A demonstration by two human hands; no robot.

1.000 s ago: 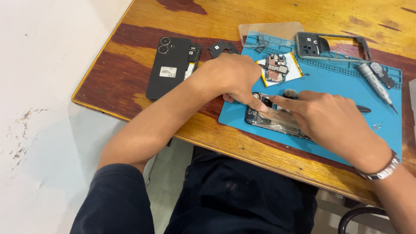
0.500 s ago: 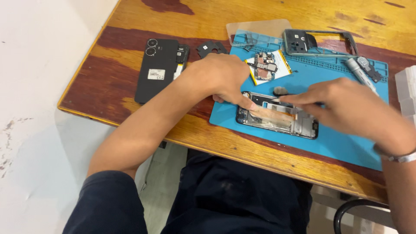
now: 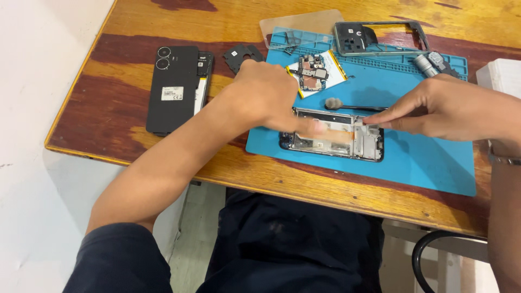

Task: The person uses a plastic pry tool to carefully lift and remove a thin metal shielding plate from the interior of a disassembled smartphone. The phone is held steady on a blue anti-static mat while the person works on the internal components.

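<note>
At frame centre, the left hand [image 3: 266, 97] now pins the opened phone chassis [image 3: 331, 135] flat-fingered, while the right hand [image 3: 445, 108], withdrawn rightward, pinches its edge.

A small white rectangular label [image 3: 172, 93] sits on the black phone back cover [image 3: 173, 89], left of the blue mat [image 3: 429, 157].

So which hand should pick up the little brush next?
Probably the right hand: its fingertips already lie at the brush handle, while the left hand presses on the opened phone.
</note>
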